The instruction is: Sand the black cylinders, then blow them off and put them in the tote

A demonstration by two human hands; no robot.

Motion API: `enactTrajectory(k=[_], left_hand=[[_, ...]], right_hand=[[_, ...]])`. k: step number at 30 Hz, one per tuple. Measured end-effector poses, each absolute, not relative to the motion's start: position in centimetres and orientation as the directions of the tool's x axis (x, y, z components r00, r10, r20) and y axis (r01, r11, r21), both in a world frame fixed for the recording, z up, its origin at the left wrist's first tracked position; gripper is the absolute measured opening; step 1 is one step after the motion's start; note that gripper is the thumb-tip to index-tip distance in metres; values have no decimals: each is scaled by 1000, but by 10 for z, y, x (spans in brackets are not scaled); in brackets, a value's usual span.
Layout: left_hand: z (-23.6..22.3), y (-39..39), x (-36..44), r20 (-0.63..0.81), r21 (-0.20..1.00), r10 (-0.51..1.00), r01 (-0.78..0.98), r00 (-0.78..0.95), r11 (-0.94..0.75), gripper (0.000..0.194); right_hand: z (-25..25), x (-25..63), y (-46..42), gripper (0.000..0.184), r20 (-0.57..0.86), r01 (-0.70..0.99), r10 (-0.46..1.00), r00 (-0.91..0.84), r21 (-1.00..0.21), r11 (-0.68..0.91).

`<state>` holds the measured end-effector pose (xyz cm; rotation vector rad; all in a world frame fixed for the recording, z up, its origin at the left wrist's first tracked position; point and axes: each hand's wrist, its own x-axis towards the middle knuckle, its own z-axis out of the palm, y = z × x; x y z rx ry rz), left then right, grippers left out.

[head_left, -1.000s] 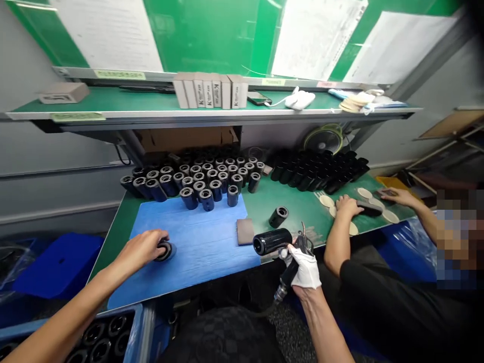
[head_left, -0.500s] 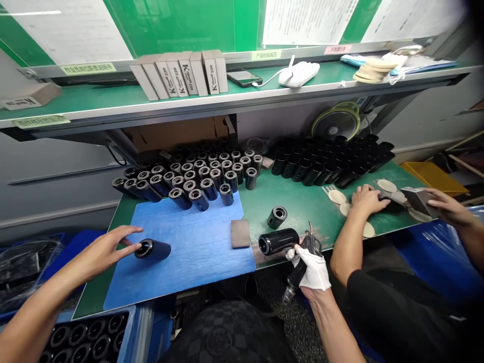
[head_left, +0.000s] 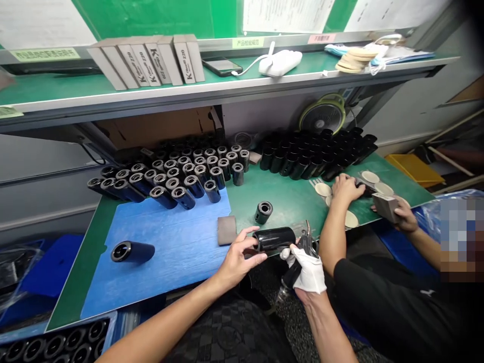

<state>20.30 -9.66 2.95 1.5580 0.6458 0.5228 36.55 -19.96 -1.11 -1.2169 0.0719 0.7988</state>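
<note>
A glossy black cylinder point(head_left: 275, 238) lies sideways above the front edge of the bench, between my two hands. My bare left hand point(head_left: 238, 256) has its fingers at the left end of this cylinder, with the thumb below. My right hand point(head_left: 308, 269), in a white glove, grips an air blow gun point(head_left: 305, 244) with a thin bent nozzle. Its fingertips also touch the cylinder's right end. A short black cylinder point(head_left: 263, 212) stands just behind. Left of my hands, another black cylinder point(head_left: 134, 251) rests on the blue mat point(head_left: 170, 257). A grey-brown sanding block point(head_left: 227, 230) lies at the mat's right edge.
Several black cylinders point(head_left: 181, 176) stand behind the mat, and more point(head_left: 302, 156) at the back right. A co-worker's hands point(head_left: 346, 190) handle a dark part and a grey block point(head_left: 385, 205) at right. A crate point(head_left: 111, 322) of cylinders sits lower left.
My left hand has left the cylinder on the mat and moved right to the one at my right hand. The view has shifted right. The co-worker's block has moved closer to their other hand.
</note>
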Motion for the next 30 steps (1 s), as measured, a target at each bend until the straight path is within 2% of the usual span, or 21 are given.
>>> enactTrajectory(k=[3,6,8,10,13,18,24,30], left_hand=[[30,-99,222,72,974,676,96,734,-207,16],[30,-98,242,176,912,663,133,728,-388,13],[28,-98,256,198,872,632,160,749,-463,13],[24,-98,268,189,849,602,179,776,-497,14],[20,-102,281,176,835,579,190,796,-516,15],[20,-104,290,183,786,546,212,818,-581,13],[26,-96,306,128,636,511,325,850,-700,14],[18,-96,330,142,518,473,342,869,-784,12]], right_hand=[[-13,376,-215,50,-448,-522,475,758,-853,28],[-2,381,-233,44,-333,-342,494,803,-937,-75],[12,380,-242,33,-233,-198,512,827,-973,-123],[25,376,-247,27,-198,-153,543,816,-980,-128],[34,371,-247,27,-225,-207,609,761,-973,-100],[27,373,-243,26,-267,-287,641,720,-955,-77],[12,382,-250,28,-265,-270,654,709,-958,-95],[1,394,-261,31,-294,-300,621,726,-949,-98]])
